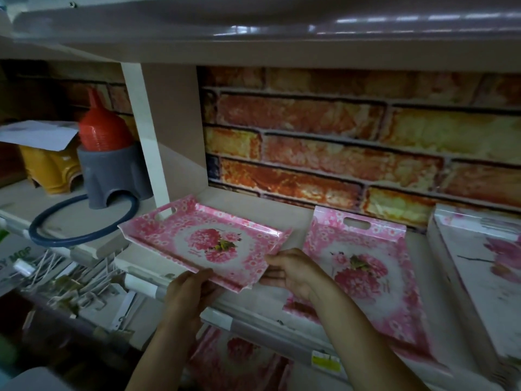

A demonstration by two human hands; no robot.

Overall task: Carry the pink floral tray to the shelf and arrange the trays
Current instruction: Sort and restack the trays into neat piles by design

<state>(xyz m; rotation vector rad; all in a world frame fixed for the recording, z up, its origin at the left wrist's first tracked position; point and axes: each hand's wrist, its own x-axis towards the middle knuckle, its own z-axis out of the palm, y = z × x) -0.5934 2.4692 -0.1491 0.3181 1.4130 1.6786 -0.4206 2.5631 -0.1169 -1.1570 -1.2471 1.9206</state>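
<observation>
A pink floral tray [180, 235] with a cut-out handle hovers over the left part of the shelf [298, 218], slightly tilted. My left hand [189, 289] grips its near long edge from below. My right hand [293, 270] pinches its near right corner. To the right, a larger pink floral tray [394, 277] lies flat on the same shelf, its handle slot toward the brick-pattern back wall. A white tray with pink flowers [485, 263] lies at the far right. Another pink floral tray [239, 359] shows on the level below.
A white upright divider [143, 131] bounds the shelf on the left. Beyond it stand a grey stool [112, 173] topped by red stacked items, a yellow stool [50, 167] and a blue ring [84, 221]. An upper shelf board [253, 46] hangs low overhead.
</observation>
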